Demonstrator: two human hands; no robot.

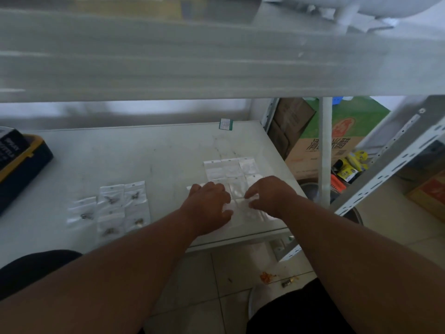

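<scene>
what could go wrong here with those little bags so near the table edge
The empty bags lie close to the right edge of the table; a sweep of the right hand might push some onto the floor. The left hand rests on several and could drag the grid askew.

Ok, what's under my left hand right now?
Small clear plastic bags laid in rows on the white table; the left hand presses flat on the nearest ones. Whether those hold anything is hidden by the hand.

Bare forearms [134, 266], black garment [303, 309] over legs.
</scene>
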